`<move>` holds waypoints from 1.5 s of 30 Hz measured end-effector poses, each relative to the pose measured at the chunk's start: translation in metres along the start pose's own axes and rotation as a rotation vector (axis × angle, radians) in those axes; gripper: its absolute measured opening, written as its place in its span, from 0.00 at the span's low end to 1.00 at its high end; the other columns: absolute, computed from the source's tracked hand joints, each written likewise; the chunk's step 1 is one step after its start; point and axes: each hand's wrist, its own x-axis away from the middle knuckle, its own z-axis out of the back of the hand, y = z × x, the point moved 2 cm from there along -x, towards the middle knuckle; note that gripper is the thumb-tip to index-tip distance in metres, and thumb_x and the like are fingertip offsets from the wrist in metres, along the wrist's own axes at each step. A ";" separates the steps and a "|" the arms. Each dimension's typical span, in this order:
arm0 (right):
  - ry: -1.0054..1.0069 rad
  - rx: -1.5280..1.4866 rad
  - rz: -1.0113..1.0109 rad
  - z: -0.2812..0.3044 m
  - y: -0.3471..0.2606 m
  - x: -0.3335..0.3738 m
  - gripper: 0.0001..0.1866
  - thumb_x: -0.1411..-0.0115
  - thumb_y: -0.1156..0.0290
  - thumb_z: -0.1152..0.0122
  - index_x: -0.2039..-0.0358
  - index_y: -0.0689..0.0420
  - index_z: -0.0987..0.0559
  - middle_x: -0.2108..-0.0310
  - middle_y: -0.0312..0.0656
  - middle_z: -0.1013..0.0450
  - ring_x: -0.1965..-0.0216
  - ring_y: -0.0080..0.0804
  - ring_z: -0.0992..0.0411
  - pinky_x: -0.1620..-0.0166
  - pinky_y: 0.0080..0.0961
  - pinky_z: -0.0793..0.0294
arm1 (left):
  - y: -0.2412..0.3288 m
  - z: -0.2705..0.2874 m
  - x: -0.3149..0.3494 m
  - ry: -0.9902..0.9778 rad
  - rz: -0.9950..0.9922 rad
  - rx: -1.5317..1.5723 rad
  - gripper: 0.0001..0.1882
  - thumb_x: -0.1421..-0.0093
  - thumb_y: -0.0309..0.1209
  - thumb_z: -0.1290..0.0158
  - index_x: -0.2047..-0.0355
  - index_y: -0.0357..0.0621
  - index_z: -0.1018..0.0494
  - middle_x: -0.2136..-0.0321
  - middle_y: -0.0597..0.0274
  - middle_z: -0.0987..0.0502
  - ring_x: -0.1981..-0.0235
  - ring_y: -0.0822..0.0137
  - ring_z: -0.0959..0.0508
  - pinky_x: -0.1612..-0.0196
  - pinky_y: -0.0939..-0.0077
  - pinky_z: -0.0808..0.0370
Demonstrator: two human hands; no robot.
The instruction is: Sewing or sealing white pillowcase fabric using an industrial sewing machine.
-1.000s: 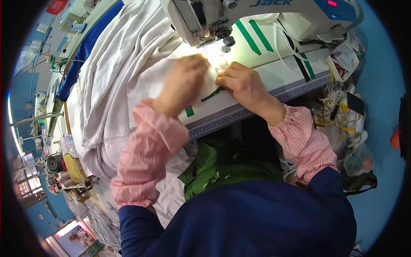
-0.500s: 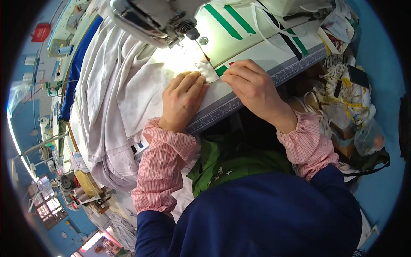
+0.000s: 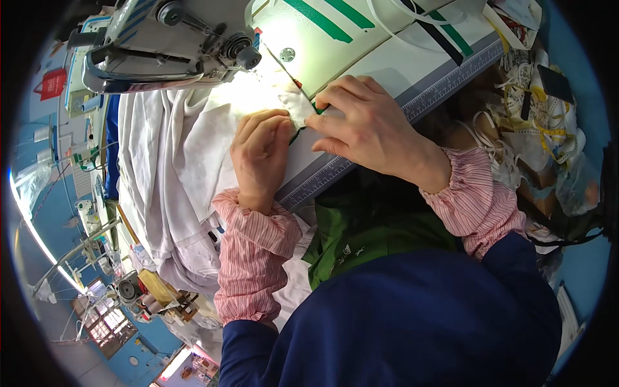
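White cloth (image 3: 184, 148) lies in folds from the lit needle area of a sewing machine (image 3: 187, 48) down to the left. At the cloth's near edge, my left hand (image 3: 261, 151) is closed, thumb against curled fingers, pinching the fabric. A thin dark green edge shows between the hands. Just to its right is my right hand (image 3: 374, 126), thumb held away from the fingers and fingertips touching down by the cloth corner. A small green piece (image 3: 317, 108) peeks out under those fingertips. A thin rod with a red end (image 3: 297, 83) stands beside the cloth.
A ruler strip (image 3: 451, 76) runs along the table's front edge. Green tape strips (image 3: 319, 19) and a black strip (image 3: 438, 42) lie on the machine bed. To the right sit a tangle of cords and tape measure (image 3: 548, 122), with a dark phone-like slab (image 3: 556, 84).
My right hand has loosened from its pinch and spread its thumb, shifting left toward my left hand. The left fingers have curled and turned upright. The whole view has shifted too.
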 end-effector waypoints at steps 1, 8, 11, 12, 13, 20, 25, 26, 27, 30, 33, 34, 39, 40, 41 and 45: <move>-0.022 0.019 -0.007 -0.001 0.000 -0.001 0.14 0.53 0.64 0.32 0.65 0.51 0.21 0.62 0.34 0.31 0.55 0.32 0.33 0.52 0.31 0.33 | 0.000 0.000 -0.001 0.010 -0.002 0.011 0.04 0.48 0.22 0.41 0.71 0.37 0.24 0.68 0.59 0.20 0.65 0.62 0.22 0.64 0.71 0.25; 0.053 -0.066 -0.004 0.001 0.005 0.001 0.16 0.54 0.61 0.31 0.65 0.52 0.21 0.63 0.36 0.31 0.58 0.35 0.32 0.53 0.32 0.33 | 0.004 -0.001 0.000 0.043 -0.210 -0.165 0.04 0.49 0.21 0.41 0.72 0.36 0.24 0.69 0.58 0.21 0.66 0.59 0.23 0.64 0.70 0.25; 0.021 -0.079 0.033 0.002 0.004 0.002 0.16 0.54 0.61 0.31 0.65 0.52 0.21 0.63 0.36 0.32 0.59 0.36 0.32 0.53 0.33 0.32 | 0.001 0.000 0.001 0.038 -0.030 -0.042 0.04 0.49 0.21 0.41 0.72 0.36 0.24 0.69 0.59 0.21 0.67 0.60 0.22 0.64 0.71 0.26; 0.011 -0.057 0.033 0.001 0.003 0.002 0.17 0.54 0.60 0.31 0.65 0.52 0.21 0.63 0.35 0.32 0.59 0.35 0.32 0.53 0.33 0.33 | -0.001 0.001 0.002 0.033 0.070 0.017 0.03 0.49 0.21 0.41 0.72 0.37 0.23 0.69 0.59 0.21 0.68 0.60 0.22 0.64 0.71 0.26; 0.001 -0.033 0.037 0.000 0.002 0.001 0.17 0.54 0.59 0.31 0.64 0.52 0.21 0.63 0.34 0.32 0.58 0.34 0.33 0.53 0.32 0.33 | -0.002 0.001 0.003 0.027 0.086 0.022 0.03 0.49 0.21 0.41 0.72 0.37 0.23 0.69 0.59 0.21 0.68 0.60 0.22 0.64 0.71 0.26; -0.116 0.116 0.031 -0.008 -0.004 -0.006 0.21 0.54 0.53 0.33 0.60 0.49 0.20 0.62 0.31 0.33 0.52 0.29 0.37 0.50 0.30 0.36 | -0.004 0.000 0.001 0.045 -0.126 -0.082 0.04 0.49 0.20 0.42 0.71 0.38 0.23 0.69 0.61 0.21 0.66 0.60 0.22 0.64 0.70 0.26; -0.177 0.070 0.029 -0.004 -0.004 -0.006 0.18 0.54 0.57 0.32 0.63 0.50 0.19 0.58 0.31 0.33 0.49 0.31 0.38 0.49 0.32 0.37 | -0.003 -0.003 0.003 0.058 -0.267 -0.159 0.09 0.52 0.20 0.42 0.68 0.39 0.23 0.67 0.60 0.22 0.64 0.59 0.23 0.62 0.68 0.26; -0.183 0.073 0.039 -0.003 -0.004 -0.006 0.18 0.54 0.57 0.32 0.63 0.50 0.19 0.58 0.31 0.33 0.49 0.31 0.38 0.49 0.32 0.37 | -0.002 -0.003 0.004 0.037 -0.304 -0.218 0.10 0.53 0.21 0.42 0.67 0.39 0.23 0.65 0.60 0.23 0.63 0.59 0.23 0.61 0.67 0.26; -0.146 0.070 0.070 -0.002 -0.005 -0.007 0.18 0.54 0.58 0.32 0.63 0.52 0.19 0.55 0.32 0.32 0.46 0.32 0.39 0.48 0.32 0.37 | -0.002 -0.004 0.005 0.017 -0.333 -0.278 0.12 0.54 0.22 0.42 0.66 0.39 0.23 0.64 0.60 0.23 0.62 0.59 0.23 0.61 0.67 0.26; -0.130 0.087 0.160 -0.003 -0.006 -0.011 0.17 0.54 0.61 0.32 0.64 0.54 0.20 0.51 0.33 0.31 0.42 0.33 0.40 0.47 0.33 0.37 | -0.001 -0.002 0.007 -0.003 -0.340 -0.306 0.14 0.55 0.23 0.43 0.65 0.39 0.24 0.63 0.60 0.24 0.59 0.60 0.23 0.59 0.68 0.27; -0.172 0.099 0.204 -0.005 -0.005 -0.014 0.18 0.55 0.63 0.31 0.64 0.56 0.20 0.51 0.35 0.30 0.43 0.34 0.38 0.48 0.34 0.37 | -0.002 0.001 0.007 -0.020 -0.347 -0.305 0.14 0.54 0.24 0.43 0.64 0.38 0.24 0.62 0.61 0.24 0.59 0.61 0.24 0.59 0.69 0.28; -0.195 0.093 0.185 -0.005 -0.004 -0.016 0.18 0.55 0.64 0.31 0.64 0.57 0.21 0.52 0.36 0.29 0.44 0.34 0.36 0.48 0.35 0.36 | -0.003 0.002 0.006 -0.040 -0.341 -0.301 0.14 0.54 0.24 0.43 0.64 0.38 0.24 0.62 0.61 0.25 0.58 0.61 0.24 0.59 0.69 0.28; -0.221 0.074 0.195 -0.004 -0.002 -0.025 0.17 0.55 0.65 0.32 0.64 0.57 0.22 0.54 0.35 0.29 0.48 0.33 0.33 0.49 0.34 0.34 | -0.007 0.004 0.003 -0.047 -0.366 -0.292 0.15 0.53 0.24 0.43 0.63 0.39 0.24 0.62 0.62 0.25 0.58 0.63 0.24 0.60 0.72 0.30; -0.227 0.066 0.197 -0.004 -0.001 -0.027 0.17 0.55 0.66 0.32 0.65 0.57 0.22 0.55 0.35 0.29 0.49 0.33 0.33 0.50 0.34 0.34 | -0.008 0.004 0.001 -0.051 -0.373 -0.293 0.15 0.53 0.24 0.43 0.62 0.39 0.24 0.62 0.63 0.25 0.58 0.64 0.25 0.61 0.73 0.30; -0.227 0.070 0.198 -0.004 0.000 -0.031 0.17 0.55 0.66 0.32 0.65 0.57 0.22 0.55 0.35 0.29 0.49 0.33 0.33 0.50 0.34 0.34 | -0.010 0.004 -0.001 -0.047 -0.375 -0.291 0.15 0.53 0.24 0.43 0.62 0.39 0.24 0.62 0.63 0.25 0.58 0.64 0.25 0.61 0.73 0.30; -0.246 0.078 0.190 -0.010 0.008 -0.045 0.16 0.55 0.66 0.32 0.65 0.56 0.22 0.57 0.34 0.29 0.53 0.33 0.32 0.51 0.33 0.34 | -0.020 0.005 -0.012 -0.026 -0.371 -0.306 0.13 0.51 0.25 0.43 0.62 0.40 0.24 0.62 0.64 0.25 0.60 0.65 0.25 0.61 0.72 0.31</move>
